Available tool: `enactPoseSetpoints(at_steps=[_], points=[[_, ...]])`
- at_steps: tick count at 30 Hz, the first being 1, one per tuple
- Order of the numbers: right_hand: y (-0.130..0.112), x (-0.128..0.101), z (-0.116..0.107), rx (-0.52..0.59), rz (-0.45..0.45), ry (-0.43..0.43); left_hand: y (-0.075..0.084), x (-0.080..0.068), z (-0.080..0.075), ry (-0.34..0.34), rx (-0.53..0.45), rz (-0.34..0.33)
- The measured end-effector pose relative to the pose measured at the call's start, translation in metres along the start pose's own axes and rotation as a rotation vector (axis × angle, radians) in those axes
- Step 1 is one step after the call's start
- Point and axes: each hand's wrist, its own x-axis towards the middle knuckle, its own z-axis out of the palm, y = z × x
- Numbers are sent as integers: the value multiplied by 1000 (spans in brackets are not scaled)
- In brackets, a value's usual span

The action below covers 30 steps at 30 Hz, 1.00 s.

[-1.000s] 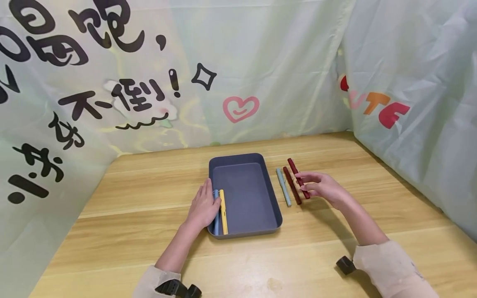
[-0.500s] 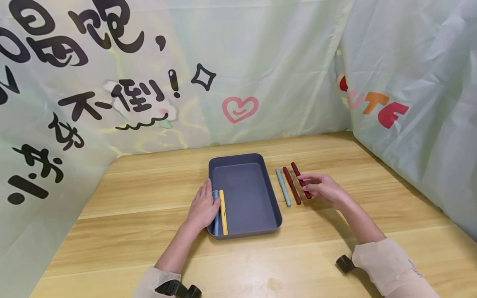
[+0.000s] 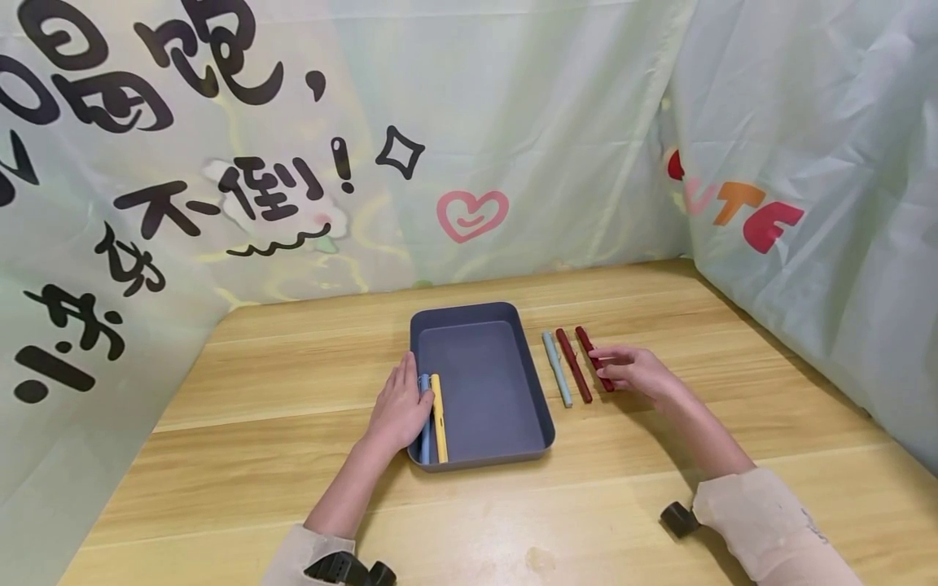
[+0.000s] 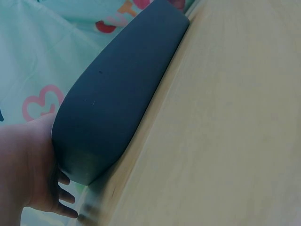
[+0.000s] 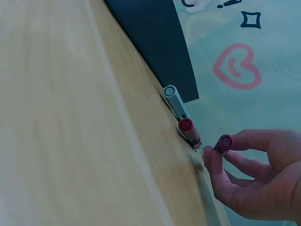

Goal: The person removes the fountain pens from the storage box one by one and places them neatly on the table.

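Note:
My left hand [image 3: 399, 411] holds the left wall of a dark grey-blue tray [image 3: 487, 465], its thumb over the rim and its fingers along the outside. Inside the tray, a blue pen [image 3: 426, 423] and a yellow pen [image 3: 440, 423] lie side by side near that thumb. To the right of the tray, my right hand [image 3: 636, 374] pinches a dark red pen [image 3: 584, 338] between thumb and fingers. In the right wrist view the end of this dark red pen [image 5: 226, 141] points at the camera. Just left of it lie another dark red pen [image 3: 573, 365] and a light blue pen [image 3: 557, 369].
A wooden table [image 3: 278, 456] bears the tray and pens. Fabric walls with printed writing and a pink heart [image 3: 472, 216] stand behind and at both sides. A black wrist camera [image 3: 679, 519] hangs by the right sleeve [image 3: 762, 521].
My right hand has brought the pinched dark red pen slightly right and nearer to me, apart from the other dark red pen. The left hand and tray stay where they were.

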Motion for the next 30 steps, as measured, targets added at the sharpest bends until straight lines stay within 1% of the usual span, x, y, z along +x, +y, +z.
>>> enactPoseSetpoints(at_steps=[5,7,14,18,25,30], points=[[2,1,2,32,23,8,-1,1,0,1,3,-6],[2,1,3,21,19,25,0,1,0,2,0,-8],[5,1,4,-79,5,104,0,1,0,-2,1,-9],[7,1,4,-110,3,124,0,1,0,6,2,2],[8,0,7,-109,-29,146,0,1,1,10,2,3],[13,3,8,-170,-61,177,1,0,1,17,-4,11]])
